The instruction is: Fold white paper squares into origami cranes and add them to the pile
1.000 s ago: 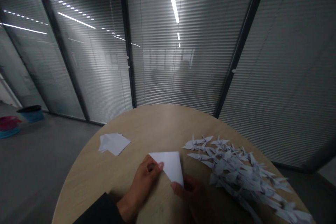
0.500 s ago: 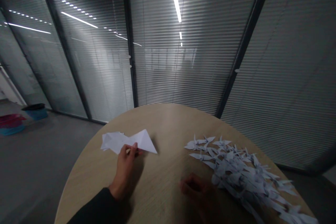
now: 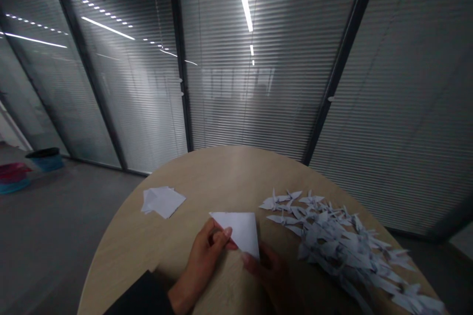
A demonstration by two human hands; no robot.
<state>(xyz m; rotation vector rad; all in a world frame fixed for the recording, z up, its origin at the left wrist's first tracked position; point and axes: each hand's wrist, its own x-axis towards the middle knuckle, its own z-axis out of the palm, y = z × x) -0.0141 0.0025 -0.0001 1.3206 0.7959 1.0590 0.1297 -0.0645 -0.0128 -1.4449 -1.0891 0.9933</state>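
A white paper folded into a triangle (image 3: 240,229) lies on the round wooden table (image 3: 207,177) in front of me. My left hand (image 3: 207,258) pinches its left corner between thumb and fingers. My right hand (image 3: 268,270), dark in shadow, presses fingertips on the triangle's near point. A small stack of white square sheets (image 3: 162,201) lies to the left, apart from both hands. A large heap of folded white paper cranes (image 3: 340,246) spreads over the right side of the table.
Glass partitions with closed blinds (image 3: 258,83) and dark frames stand behind the table. Blue and red bins (image 3: 40,160) sit on the grey floor at far left. The table's rim curves close on the left.
Half a second ago my left hand was out by the sheet stack holding a triangle-shaped paper; now it is back in front of me, with both hands on the folded triangle.
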